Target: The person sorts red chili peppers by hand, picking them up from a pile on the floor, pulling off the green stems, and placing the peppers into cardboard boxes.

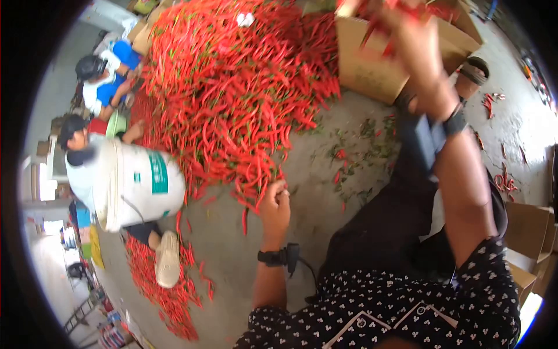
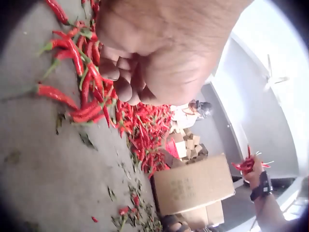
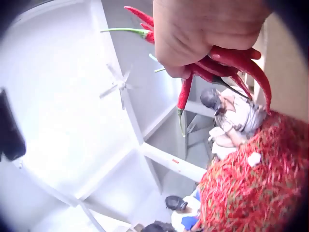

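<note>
Several red chillies (image 3: pixel 244 65) are gripped in my right hand (image 3: pixel 207 29), their stems and tips sticking out on both sides. In the head view that hand (image 1: pixel 417 49) is blurred, raised over a cardboard box (image 1: pixel 372 64). My left hand (image 1: pixel 275 210) is low at the near edge of a big heap of red chillies (image 1: pixel 232 93). Its fingers curl toward the palm in the left wrist view, where the hand (image 2: pixel 164 43) is close beside loose chillies (image 2: pixel 87 72); nothing shows inside the fingers.
A white bucket (image 1: pixel 142 186) stands left of the heap, with two seated people beyond it. Leaf scraps (image 1: pixel 363 145) and stray chillies litter the floor between heap and legs. More chillies (image 1: pixel 165 285) lie lower left, and cardboard boxes (image 1: pixel 529 230) at the right.
</note>
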Demonstrator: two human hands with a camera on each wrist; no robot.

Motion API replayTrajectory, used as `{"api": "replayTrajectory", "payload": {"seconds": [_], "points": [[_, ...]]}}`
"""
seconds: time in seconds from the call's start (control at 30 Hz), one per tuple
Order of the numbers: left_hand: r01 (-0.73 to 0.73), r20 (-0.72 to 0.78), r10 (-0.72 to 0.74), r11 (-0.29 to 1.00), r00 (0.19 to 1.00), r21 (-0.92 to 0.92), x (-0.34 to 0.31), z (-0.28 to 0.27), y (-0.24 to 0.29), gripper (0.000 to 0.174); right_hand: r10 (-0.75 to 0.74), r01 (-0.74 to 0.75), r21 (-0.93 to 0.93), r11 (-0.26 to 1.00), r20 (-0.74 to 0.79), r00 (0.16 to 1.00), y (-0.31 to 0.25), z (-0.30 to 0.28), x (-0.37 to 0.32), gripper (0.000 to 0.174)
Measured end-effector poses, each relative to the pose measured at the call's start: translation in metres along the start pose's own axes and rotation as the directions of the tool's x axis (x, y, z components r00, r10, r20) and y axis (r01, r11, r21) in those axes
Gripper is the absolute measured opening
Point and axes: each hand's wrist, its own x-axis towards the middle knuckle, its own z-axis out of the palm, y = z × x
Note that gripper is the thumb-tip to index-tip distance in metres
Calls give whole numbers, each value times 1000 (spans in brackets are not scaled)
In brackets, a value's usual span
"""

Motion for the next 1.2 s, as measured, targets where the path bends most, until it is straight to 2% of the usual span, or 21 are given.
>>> {"api": "replayTrajectory", "payload": {"seconds": [0.03, 0.07, 0.1, 0.13, 0.17, 0.27, 0.3, 0.37, 0.43, 0.5, 0.53, 0.63, 0.67, 0.73, 0.77, 0.8, 0.87, 0.9, 1.0, 1.17, 1.2], "points": [[-24, -103, 30, 998, 994, 61, -2, -8, -12, 24, 323, -355, 318, 879, 152, 934, -22, -10, 24, 21], [-52, -202, 77, 991, 976, 126, -1, -15, -20, 22, 241, -207, 304, 930, -81, 967, 41, 8, 53, 42], [-15, -236, 42, 993, 971, 117, -4, -25, -17, 19, 479, -469, -263, 843, -31, 878, 16, -2, 61, 66], [7, -250, 23, 993, 968, 121, -4, -32, -25, 19, 136, -206, -688, 696, -155, 979, 30, 13, 60, 73], [34, -291, 6, 990, 957, 134, -1, -38, -35, 20, 134, -192, -682, 705, -138, 981, 43, 18, 58, 73], [59, -363, 33, 969, 931, 240, 16, -45, -51, 20, 63, -55, -57, 997, 148, 987, -26, 26, 7, 82], [44, -351, 62, 957, 934, 287, 23, -46, -51, 19, 72, -64, -55, 996, 161, 984, -54, 32, -18, 82], [-9, -320, 165, 900, 933, 436, 37, -44, -40, 20, -34, -295, 583, 757, 486, 873, -94, 47, -63, 58], [-40, -296, 228, 849, 928, 527, 52, -35, -41, 22, -7, -333, 582, 742, 504, 864, -82, 48, -74, 57], [-278, -177, 537, 658, 825, 700, 57, -24, -59, 27, 23, -387, 586, 712, 532, 847, -99, 99, -67, 57], [-272, -179, 527, 665, 831, 695, 57, -23, -59, 27, 30, -408, 589, 697, 545, 838, -69, 17, -110, 56], [-194, -142, 387, 707, 911, 680, 58, -21, -58, 26, 49, -466, 603, 647, 578, 815, -204, 233, -62, 56], [-170, -128, 342, 716, 931, 677, 59, -20, -56, 26, 54, -482, 609, 629, 585, 809, -182, 241, -58, 56], [-108, -116, 254, 722, 960, 683, 60, -20, -53, 25, 44, -505, 634, 586, 597, 801, -116, 209, -55, 56], [-76, -110, 207, 722, 972, 687, 62, -20, -50, 25, 39, -517, 646, 562, 604, 796, -54, 79, -108, 56], [-45, -100, 157, 723, 982, 689, 63, -19, -49, 25, 39, -532, 654, 538, 612, 790, 44, 97, -59, 56], [-4, -70, 72, 728, 995, 685, 69, -20, -42, 25, 46, -552, 663, 506, 618, 785, -33, 59, -125, 57], [-123, -54, 217, 721, 975, 682, 78, -26, -31, 29, 44, -555, 673, 489, 616, 786, -68, 55, -145, 57], [-184, 147, 111, 542, 983, 820, 104, -32, -31, 33, 40, -560, 709, 428, 604, 796, -65, 86, -133, 59], [-285, 291, 50, 423, 955, 860, 103, -27, -25, 27, 516, -875, 251, 413, 728, 452, 4, 116, -220, 43], [-310, 326, 32, 415, 945, 856, 99, -27, -21, 25, 523, -877, 261, 403, 721, 455, 14, 118, -236, 43]]}}
